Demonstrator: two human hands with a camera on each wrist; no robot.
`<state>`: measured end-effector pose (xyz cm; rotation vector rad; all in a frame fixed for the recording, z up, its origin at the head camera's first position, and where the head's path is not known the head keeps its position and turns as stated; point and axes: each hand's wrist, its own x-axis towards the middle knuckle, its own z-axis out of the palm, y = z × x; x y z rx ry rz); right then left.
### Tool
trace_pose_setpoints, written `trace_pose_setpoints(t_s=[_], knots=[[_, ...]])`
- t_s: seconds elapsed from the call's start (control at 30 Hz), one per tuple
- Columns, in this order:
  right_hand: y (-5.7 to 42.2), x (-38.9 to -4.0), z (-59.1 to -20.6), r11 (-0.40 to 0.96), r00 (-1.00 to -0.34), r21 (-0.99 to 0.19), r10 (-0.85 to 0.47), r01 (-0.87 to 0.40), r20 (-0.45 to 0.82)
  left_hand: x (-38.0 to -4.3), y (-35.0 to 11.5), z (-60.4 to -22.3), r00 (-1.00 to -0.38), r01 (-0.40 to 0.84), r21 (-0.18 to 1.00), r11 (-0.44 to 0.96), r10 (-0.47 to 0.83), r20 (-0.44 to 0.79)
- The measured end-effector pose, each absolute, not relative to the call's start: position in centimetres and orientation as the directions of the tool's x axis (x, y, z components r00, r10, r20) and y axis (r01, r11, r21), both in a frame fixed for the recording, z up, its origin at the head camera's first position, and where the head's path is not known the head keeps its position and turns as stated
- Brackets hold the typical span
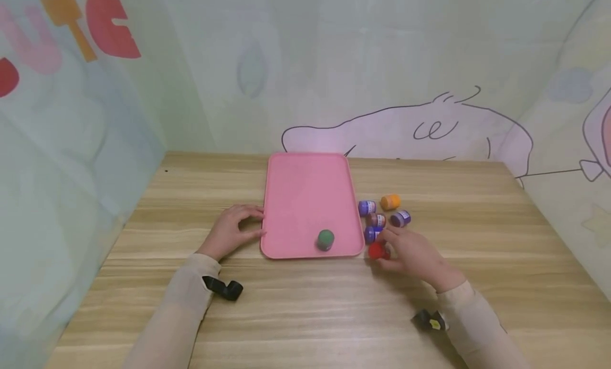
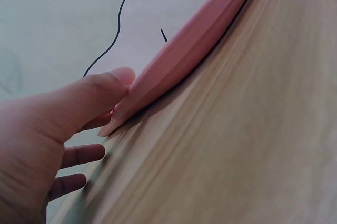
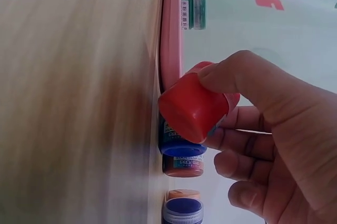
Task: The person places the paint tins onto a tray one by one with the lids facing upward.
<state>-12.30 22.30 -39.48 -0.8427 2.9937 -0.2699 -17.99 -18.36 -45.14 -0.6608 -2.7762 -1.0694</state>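
My right hand [image 1: 417, 256] pinches a small red paint jar [image 3: 192, 103] between thumb and fingers. The jar is tilted, beside the near right corner of a pink tray [image 1: 305, 194]. On the tray, near its front edge, stands a green paint jar [image 1: 325, 240]. My left hand [image 1: 231, 230] is at the tray's left edge, its thumb [image 2: 124, 75] right at the rim and its other fingers loosely extended. Close beyond the right fingers lies a blue paint jar [image 1: 371, 234], partly covered by them in the head view.
Right of the tray are a brown jar [image 1: 377, 220], another blue-purple jar [image 1: 366, 208], an orange jar [image 1: 390, 201] and a dark purple jar [image 1: 400, 218]. They are on a wooden table [image 1: 305, 316]. A printed cloth backdrop [image 1: 215, 67] rises behind and beside it.
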Motion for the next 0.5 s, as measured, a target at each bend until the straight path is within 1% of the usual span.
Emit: trace_pose_setpoints(t_s=[0.33, 0.5], knots=[[22.37, -12.62, -39.71, 0.813, -0.842, -0.233, -0.536, -0.533, 0.056, -17.95, -18.43, -45.12, -0.900, 0.431, 0.610, 0.665, 0.361, 0.243], [22.43, -12.69, -39.95, 0.787, -0.828, -0.265, -0.549, -0.557, 0.114, -17.90, -18.33, -45.06, -0.903, 0.426, 0.614, 0.665, 0.357, 0.240]])
